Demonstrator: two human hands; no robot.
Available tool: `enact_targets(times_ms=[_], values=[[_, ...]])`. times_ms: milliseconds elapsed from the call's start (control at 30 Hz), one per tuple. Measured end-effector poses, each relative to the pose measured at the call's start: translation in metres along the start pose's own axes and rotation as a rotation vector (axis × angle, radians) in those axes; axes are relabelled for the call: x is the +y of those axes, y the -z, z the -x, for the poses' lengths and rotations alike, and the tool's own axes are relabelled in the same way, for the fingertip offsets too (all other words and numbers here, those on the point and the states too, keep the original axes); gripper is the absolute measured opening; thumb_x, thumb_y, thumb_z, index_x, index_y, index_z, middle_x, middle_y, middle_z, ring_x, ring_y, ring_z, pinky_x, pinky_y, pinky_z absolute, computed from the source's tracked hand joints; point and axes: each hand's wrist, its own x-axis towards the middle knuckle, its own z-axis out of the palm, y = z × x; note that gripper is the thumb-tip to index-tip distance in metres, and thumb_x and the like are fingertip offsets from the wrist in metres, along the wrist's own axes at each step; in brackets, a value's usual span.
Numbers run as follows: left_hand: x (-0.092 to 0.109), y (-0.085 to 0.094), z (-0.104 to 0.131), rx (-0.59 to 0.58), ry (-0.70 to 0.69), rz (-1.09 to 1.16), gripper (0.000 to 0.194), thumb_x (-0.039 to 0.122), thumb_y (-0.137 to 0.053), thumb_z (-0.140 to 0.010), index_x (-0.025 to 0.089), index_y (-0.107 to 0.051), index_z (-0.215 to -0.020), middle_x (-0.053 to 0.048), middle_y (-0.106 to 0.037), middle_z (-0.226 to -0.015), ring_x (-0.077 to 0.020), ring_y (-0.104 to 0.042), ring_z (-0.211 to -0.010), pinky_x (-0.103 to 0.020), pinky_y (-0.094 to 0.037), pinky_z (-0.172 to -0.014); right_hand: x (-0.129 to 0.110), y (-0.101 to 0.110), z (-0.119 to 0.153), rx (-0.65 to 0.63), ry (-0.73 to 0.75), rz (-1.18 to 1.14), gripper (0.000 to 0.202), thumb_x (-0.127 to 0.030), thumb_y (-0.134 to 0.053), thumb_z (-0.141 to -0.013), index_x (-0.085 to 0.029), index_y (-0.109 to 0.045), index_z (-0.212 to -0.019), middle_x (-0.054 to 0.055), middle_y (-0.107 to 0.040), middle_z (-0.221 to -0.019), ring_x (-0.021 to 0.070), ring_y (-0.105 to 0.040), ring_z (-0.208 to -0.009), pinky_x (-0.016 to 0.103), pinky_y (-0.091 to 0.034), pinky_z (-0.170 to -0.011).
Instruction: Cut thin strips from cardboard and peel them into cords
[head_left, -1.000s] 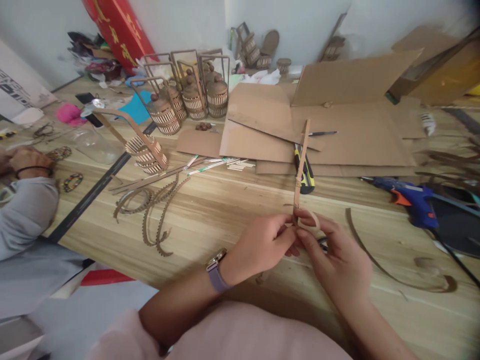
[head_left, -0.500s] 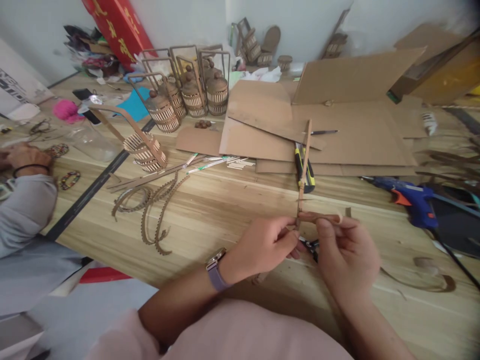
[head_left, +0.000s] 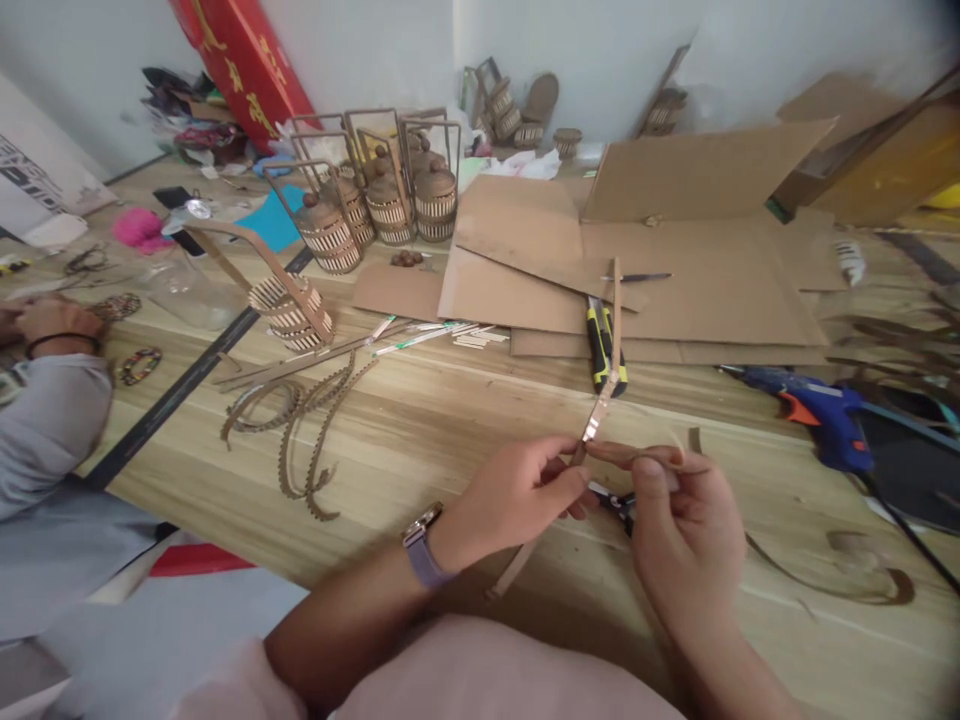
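My left hand [head_left: 517, 497], with a watch on its wrist, pinches a long thin brown cardboard strip [head_left: 602, 400]. The strip runs up past a yellow and black utility knife [head_left: 600, 345], and its lower end shows below the hand. In my right hand [head_left: 686, 515] is a second brown strip [head_left: 626, 454], held between thumb and fingers, its tip meeting the long strip at my left fingertips. Dark-handled scissors [head_left: 616, 502] lie on the table between the hands, partly hidden.
Cardboard sheets [head_left: 690, 280] lie ahead, a blue glue gun [head_left: 821, 410] at the right. Small slatted lanterns [head_left: 330, 235] stand at the back left, one [head_left: 289, 312] nearer. Curled strips [head_left: 296, 430] lie left of my hands. At the far left rests another person's hand [head_left: 60, 322].
The long strip has tilted, and its lower end now shows further out below my left hand. Both hands have shifted slightly left in view, still holding the strips.
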Motion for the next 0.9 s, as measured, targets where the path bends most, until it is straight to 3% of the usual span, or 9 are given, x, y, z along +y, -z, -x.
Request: enact_targets(times_ms=[200,367,633,900], values=[[-0.001,0.002,-0.003,0.035,0.008,-0.041,0.032,0.030,-0.048,-0.100,0.015,-0.072,-0.116,-0.006,-0.075,-0.083,-0.0164,-0.071,-0.072,-0.025,-0.055,-0.068,0.008,0.001,0.005,-0.070,-0.020,0.055,0.039,-0.064,-0.058,-0.091,-0.025,-0.056,-0.090,0.005,-0.075,-0.081,0.0206,-0.069,-0.072,0.035,-0.050,-0.067],[-0.003,-0.001,-0.001,0.021,0.022,-0.088,0.032,0.030,-0.045,-0.101,0.015,-0.071,-0.112,-0.006,-0.075,-0.079,-0.0160,-0.070,-0.067,-0.024,-0.053,-0.063,0.006,0.003,-0.001,-0.056,-0.003,0.082,0.038,-0.063,-0.055,-0.094,-0.025,-0.056,-0.090,0.008,-0.077,-0.090,0.0223,-0.069,-0.081,0.038,-0.049,-0.076],[0.000,-0.001,0.004,-0.012,0.077,-0.113,0.025,0.027,-0.046,-0.099,0.015,-0.067,-0.094,-0.008,-0.077,-0.083,-0.0168,-0.072,-0.069,-0.023,-0.052,-0.059,-0.002,0.011,-0.024,-0.004,-0.062,-0.017,0.041,-0.067,-0.053,-0.092,-0.027,-0.048,-0.082,0.005,-0.075,-0.082,0.0238,-0.070,-0.081,0.043,-0.048,-0.081],[-0.004,0.007,0.023,-0.055,0.083,-0.134,0.024,0.028,-0.045,-0.098,0.015,-0.066,-0.099,-0.008,-0.078,-0.086,-0.0167,-0.073,-0.070,-0.023,-0.053,-0.061,0.011,0.019,-0.036,0.042,-0.130,-0.082,0.037,-0.061,-0.055,-0.093,-0.025,-0.053,-0.086,0.004,-0.076,-0.085,0.0219,-0.069,-0.084,0.041,-0.048,-0.082]])
